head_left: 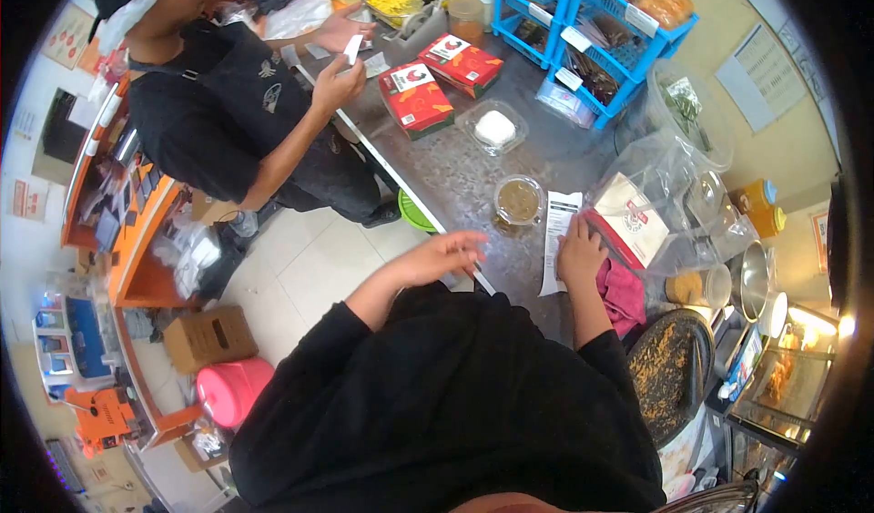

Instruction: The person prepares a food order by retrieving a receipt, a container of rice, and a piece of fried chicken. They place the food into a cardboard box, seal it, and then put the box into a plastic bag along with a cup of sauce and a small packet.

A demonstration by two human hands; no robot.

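Right hand (579,254) rests flat, fingers loose, grip on nothing, edge touching long white paper receipt (557,238) lying on grey metal worktop (455,172). Left hand (443,254) hovers open at worktop edge. Round clear lidded tub of brown sauce (518,203) just beside receipt.

Two red boxes (415,99), two lidded tubs (494,128)
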